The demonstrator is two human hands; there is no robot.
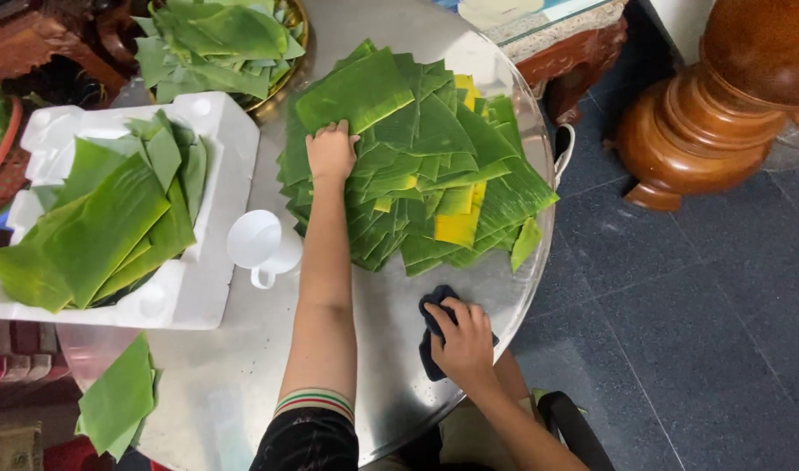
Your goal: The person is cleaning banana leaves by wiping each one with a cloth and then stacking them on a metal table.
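My left hand (331,152) reaches out over a large pile of cut green banana leaves (421,157) on a round metal tray table (373,331). Its fingers curl on the edge of the top leaf piece (356,87) at the pile's left side. Closer to me, my right hand (463,336) presses a dark blue cloth (432,310) against the bare metal surface near the table's front right edge. A few leaves in the pile are yellow.
A white foam box (216,253) holding more banana leaves sits at the left, with a white cup (258,240) beside it. A gold bowl of leaves (290,17) stands at the back. Loose leaves (120,401) lie at front left. Carved wooden furniture (705,105) stands at right on a dark tiled floor.
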